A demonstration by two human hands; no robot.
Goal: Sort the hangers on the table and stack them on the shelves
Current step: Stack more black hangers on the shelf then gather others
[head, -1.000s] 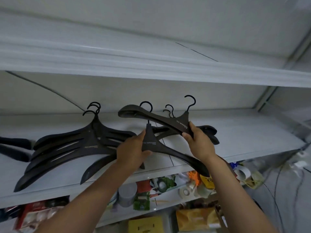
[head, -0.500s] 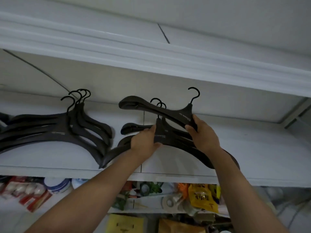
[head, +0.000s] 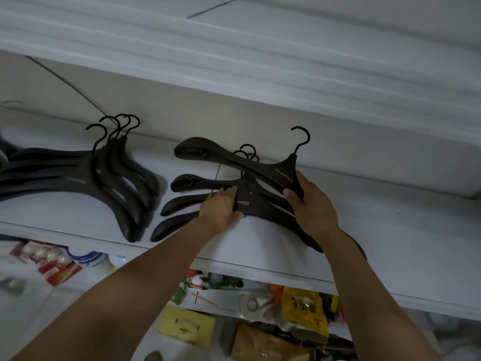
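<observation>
Stretching leftward from the clamped fingers [head: 290, 195] of the right hand [head: 309, 201], the dark brown curved plastic hanger [head: 234, 158] is held just above the matching stack [head: 247, 201] gripped by the left hand [head: 221, 207].

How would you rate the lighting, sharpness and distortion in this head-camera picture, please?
Head view: dim, flat light, so the dark raised hanger and the hanger stack below it lose surface detail; the upper shelf edge is smeared into streaks, apparently motion blur; white print on the raised hanger is faint, barely legible; the wide-angle lens slants and bends the shelf lines.
</observation>
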